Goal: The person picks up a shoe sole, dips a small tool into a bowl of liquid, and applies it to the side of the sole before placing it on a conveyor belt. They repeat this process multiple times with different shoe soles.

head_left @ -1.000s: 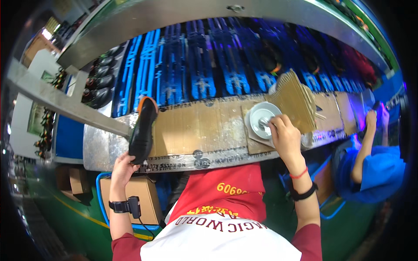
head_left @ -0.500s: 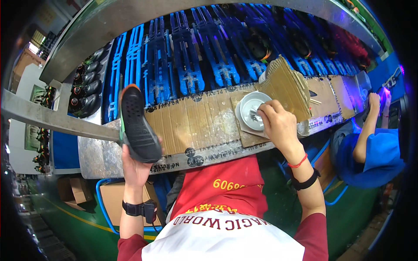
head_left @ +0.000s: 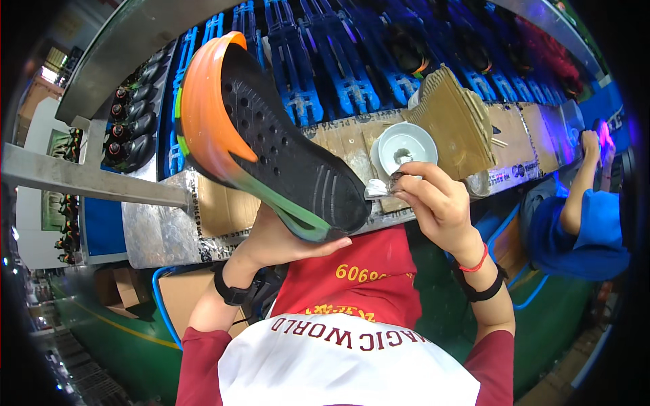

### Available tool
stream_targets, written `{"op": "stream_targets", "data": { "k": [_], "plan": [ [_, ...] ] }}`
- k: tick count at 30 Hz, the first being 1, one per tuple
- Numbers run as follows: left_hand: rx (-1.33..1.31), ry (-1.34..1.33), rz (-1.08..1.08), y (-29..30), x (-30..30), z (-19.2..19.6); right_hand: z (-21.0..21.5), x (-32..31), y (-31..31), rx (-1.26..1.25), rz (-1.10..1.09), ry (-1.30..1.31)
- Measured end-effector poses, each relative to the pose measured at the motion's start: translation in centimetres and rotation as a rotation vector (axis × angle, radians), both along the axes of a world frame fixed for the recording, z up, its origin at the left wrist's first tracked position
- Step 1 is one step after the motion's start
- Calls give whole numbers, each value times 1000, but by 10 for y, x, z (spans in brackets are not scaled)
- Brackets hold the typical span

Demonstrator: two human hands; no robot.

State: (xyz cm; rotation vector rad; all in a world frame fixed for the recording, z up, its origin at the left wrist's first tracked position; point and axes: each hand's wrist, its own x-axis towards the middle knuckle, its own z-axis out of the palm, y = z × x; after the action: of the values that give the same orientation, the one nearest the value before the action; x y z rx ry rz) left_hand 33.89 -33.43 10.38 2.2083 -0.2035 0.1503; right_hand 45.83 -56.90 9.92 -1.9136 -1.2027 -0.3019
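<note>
A black shoe sole with orange and green side walls is tilted up above the bench edge, its holed, grooved face in view. My left hand grips it from below; some of its fingers are hidden behind the sole. My right hand pinches a small tool with a flat whitish end, whose exact kind I cannot make out. That end is at the sole's right tip, seemingly touching it. Just beyond the right fingers sits a white bowl with some greyish substance in its bottom.
A bent cardboard piece stands right of the bowl on the cardboard-covered bench. Behind runs a line of blue racks. A metal bar juts in from the left, near several black shoes. Another person's arm is at right.
The sole has come up closer and swung right, its outer side turning into view. My right hand has drawn the tool out of the bowl and over to the sole's tip.
</note>
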Motion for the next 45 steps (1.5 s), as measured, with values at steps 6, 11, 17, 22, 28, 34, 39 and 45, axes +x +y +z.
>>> {"op": "stream_targets", "data": {
  "k": [6,11,17,22,28,34,39,45],
  "plan": [
    [21,46,-106,-5,-10,10,2,-2,1,-62,45,-71],
    [52,123,-177,-2,-14,-3,7,-2,-1,-60,99,-3],
    [96,126,-220,-3,-12,-12,6,-2,-5,-63,124,151],
    [137,128,-249,-3,-11,-15,6,0,-6,-67,151,198],
    [148,169,-231,-9,-8,3,8,2,-5,-71,183,193],
    [-51,-13,-40,-9,-4,12,14,-1,0,-95,124,-101],
    [-388,-5,-22,-11,-2,6,12,-2,4,-67,86,-254],
    [-448,35,-27,-10,-2,8,12,0,7,-11,67,-312]
  ]
}}
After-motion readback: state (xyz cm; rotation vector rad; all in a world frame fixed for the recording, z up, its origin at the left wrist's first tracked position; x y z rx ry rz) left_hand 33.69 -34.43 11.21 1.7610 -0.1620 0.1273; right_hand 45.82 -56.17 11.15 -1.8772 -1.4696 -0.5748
